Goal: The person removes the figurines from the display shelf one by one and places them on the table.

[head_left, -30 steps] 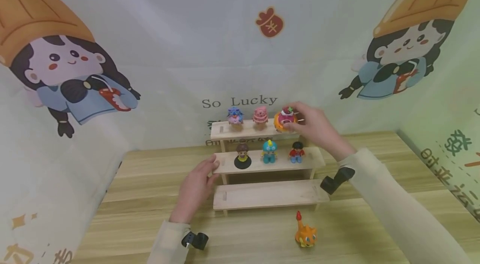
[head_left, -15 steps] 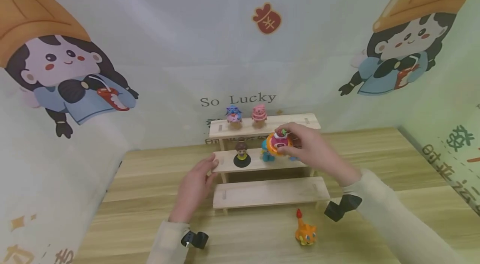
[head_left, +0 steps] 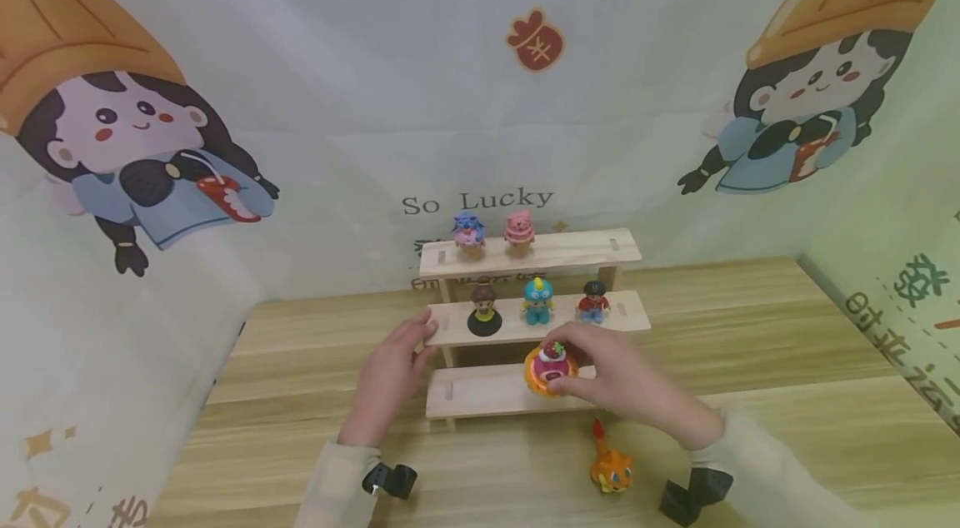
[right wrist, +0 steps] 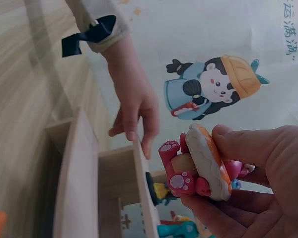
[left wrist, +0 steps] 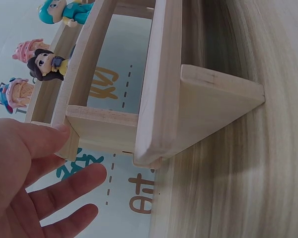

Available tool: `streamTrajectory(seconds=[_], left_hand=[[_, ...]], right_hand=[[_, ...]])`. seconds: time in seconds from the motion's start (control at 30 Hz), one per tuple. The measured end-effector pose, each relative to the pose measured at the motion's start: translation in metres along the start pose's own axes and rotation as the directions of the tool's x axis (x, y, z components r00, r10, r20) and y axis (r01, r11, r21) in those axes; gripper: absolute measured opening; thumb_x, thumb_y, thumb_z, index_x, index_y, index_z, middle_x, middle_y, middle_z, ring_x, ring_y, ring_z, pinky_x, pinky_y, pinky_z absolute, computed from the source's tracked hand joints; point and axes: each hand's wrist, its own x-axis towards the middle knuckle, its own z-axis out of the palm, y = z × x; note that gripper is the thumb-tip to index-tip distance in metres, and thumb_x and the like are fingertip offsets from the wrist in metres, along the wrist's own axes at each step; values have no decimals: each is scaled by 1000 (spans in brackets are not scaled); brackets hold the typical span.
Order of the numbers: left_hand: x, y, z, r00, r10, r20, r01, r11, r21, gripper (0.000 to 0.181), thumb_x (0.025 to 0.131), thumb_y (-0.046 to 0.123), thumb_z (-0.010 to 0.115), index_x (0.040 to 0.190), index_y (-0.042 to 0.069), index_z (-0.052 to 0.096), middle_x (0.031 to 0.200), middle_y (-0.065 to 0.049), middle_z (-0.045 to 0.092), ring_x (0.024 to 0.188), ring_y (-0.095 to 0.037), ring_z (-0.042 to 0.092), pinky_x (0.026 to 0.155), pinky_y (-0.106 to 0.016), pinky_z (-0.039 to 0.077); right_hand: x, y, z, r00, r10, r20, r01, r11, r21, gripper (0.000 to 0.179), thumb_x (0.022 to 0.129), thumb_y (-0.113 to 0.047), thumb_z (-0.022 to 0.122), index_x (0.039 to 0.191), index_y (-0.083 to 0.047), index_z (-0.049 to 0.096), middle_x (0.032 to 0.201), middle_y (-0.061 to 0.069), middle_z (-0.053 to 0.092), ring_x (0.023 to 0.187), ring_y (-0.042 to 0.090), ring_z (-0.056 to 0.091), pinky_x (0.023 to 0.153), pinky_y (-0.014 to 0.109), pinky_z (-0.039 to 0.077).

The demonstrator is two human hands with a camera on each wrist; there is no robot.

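My right hand (head_left: 626,374) pinches a pink toy figure (head_left: 552,368) with an orange-and-white ring round its body and a strawberry on its head. It is over the bottom board of a three-step wooden display stand (head_left: 480,395). In the right wrist view the figure's pink paws (right wrist: 181,182) point toward the stand, with thumb and fingers on opposite sides of the ring. My left hand (head_left: 388,378) holds the left end of the middle board. Its thumb (left wrist: 42,136) lies on that board end in the left wrist view, while the other fingers spread out beyond.
On the top board stand a blue figure (head_left: 469,235) and a pink ice-cream-cone figure (head_left: 519,233). The middle board bears a brown-haired figure (head_left: 484,307), a teal figure (head_left: 537,301) and a red-jacketed figure (head_left: 593,302). An orange toy creature (head_left: 611,470) stands on the table in front.
My right hand has lifted the pink figure off the right part of the top board and brought it down and toward me, past the middle board. The left hand has stayed put.
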Motion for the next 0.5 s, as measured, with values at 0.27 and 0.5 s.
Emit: streamTrajectory(seconds=[0.27, 0.5], left_hand=[[1, 2, 0, 1000, -6, 5, 6, 1000, -9, 34, 87, 14, 69, 121, 11, 63, 141, -5, 53, 80, -17, 67, 67, -30, 57], [1, 1, -1, 1000, -4, -5, 4, 1000, -9, 34, 88, 15, 68, 121, 11, 64, 140, -4, 53, 81, -17, 67, 67, -30, 57]], right_hand=[[-11, 5, 18, 999, 14, 32, -15, 999, 39, 35, 78, -19, 79, 107, -9, 61, 98, -3, 64, 88, 11, 61, 79, 24, 55], [-17, 8, 33, 995, -28, 101, 24, 999, 46, 33, 75, -18, 81, 98, -12, 58, 95, -5, 63, 86, 7, 59, 76, 23, 55]])
